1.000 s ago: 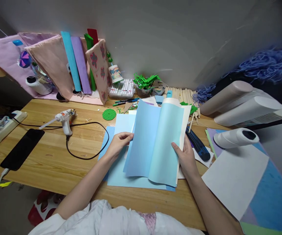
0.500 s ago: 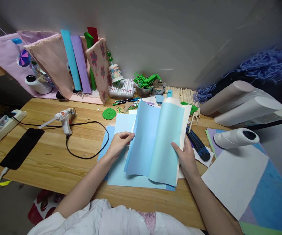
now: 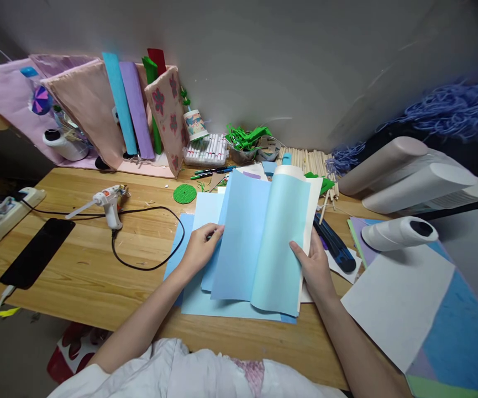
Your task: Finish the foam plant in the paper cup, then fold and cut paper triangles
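Note:
Between my hands is a stack of blue, pale aqua and cream paper sheets (image 3: 242,237), its right part curled over. My left hand (image 3: 200,245) pinches the left edge of the blue sheets between thumb and fingers. On the other side my right hand (image 3: 313,265) grips the curled sheets, thumb on top and fingers hidden behind. Under the stack lie more light blue sheets (image 3: 222,308) flat on the wooden table (image 3: 151,298). A dark blue utility knife (image 3: 338,246) rests just right of my right hand.
Left are a glue gun (image 3: 112,207) with its looping cord, a phone (image 3: 37,253) and a power strip (image 3: 9,218). Behind stand a marker box (image 3: 206,152), a bowl of green paper strips (image 3: 245,146) and wooden sticks (image 3: 305,160). A thread cone (image 3: 400,235) sits right.
My left hand has shifted slightly left and down, drawing the left blue sheets outward so that their edges fan apart. My right hand stays almost still on the curled sheets.

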`<state>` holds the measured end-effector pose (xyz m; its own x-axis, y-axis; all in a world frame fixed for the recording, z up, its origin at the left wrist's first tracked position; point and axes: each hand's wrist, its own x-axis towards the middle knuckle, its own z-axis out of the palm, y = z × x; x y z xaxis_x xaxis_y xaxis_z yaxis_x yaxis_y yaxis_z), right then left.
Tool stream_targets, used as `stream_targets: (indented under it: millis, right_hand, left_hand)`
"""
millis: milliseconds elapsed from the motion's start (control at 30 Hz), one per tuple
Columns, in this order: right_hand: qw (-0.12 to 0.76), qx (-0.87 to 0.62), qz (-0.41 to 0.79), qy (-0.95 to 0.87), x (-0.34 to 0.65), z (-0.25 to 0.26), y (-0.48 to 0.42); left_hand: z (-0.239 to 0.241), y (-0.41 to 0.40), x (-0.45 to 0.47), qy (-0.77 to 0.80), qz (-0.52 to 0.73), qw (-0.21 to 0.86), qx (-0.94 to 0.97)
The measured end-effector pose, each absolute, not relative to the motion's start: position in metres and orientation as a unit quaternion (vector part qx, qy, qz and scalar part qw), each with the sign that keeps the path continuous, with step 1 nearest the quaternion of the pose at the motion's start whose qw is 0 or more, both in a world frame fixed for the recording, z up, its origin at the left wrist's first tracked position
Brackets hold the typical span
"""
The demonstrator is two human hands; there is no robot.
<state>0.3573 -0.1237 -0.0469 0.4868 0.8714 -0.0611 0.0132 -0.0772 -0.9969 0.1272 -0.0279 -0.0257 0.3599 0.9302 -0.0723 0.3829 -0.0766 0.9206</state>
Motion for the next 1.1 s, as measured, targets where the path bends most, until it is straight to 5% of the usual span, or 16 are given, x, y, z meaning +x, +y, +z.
stream_targets:
  millis: [333, 567, 867, 1100]
  right_hand:
    - [0.597, -0.627, 0.366, -0.341, 0.357, -0.050, -0.123]
    - [0.615, -0.598, 0.383, -0.342, 0.355, -0.045, -0.123]
    - [0.650, -0.535, 0.441, -0.312, 0.355, -0.041, -0.123]
    - [0.681, -0.526, 0.422, -0.285, 0.357, -0.035, -0.126]
  left_hand:
    - [-0.010, -0.038, 0.136, 0.467, 0.242, 0.298, 0.797]
    - [0.003, -0.044, 0.135, 0.477, 0.258, 0.368, 0.755]
    - [0.017, -0.048, 0.130, 0.411, 0.329, 0.621, 0.580]
    - [0.049, -0.055, 0.128, 0.358, 0.318, 0.662, 0.577]
